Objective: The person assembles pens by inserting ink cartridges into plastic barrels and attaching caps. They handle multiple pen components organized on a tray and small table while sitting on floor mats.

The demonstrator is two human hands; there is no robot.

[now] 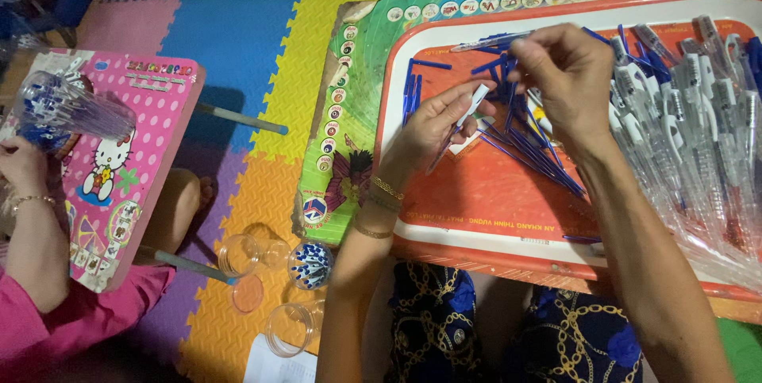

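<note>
The left hand (pixel 432 125) is pinching a clear plastic pen barrel (pixel 470 109) between thumb and fingers, its pale tip pointing up-right. The right hand (pixel 563 73) is hovering just above it with fingertips pressed together; whether they are holding anything cannot be told. Both are working over a glossy orange tray (pixel 476 208) holding thin blue refills (pixel 532 149) and a heap of clear pens (pixel 698 113). A clear cup of blue-tipped parts (pixel 309 264) is standing on the foam mat (pixel 238 34).

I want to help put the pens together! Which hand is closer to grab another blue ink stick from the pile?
Probably the right hand. It hovers directly over the blue refills on the orange tray, fingertips pinched, apparently on a small part. The left hand already holds a clear pen barrel, so it looks busy.
</note>
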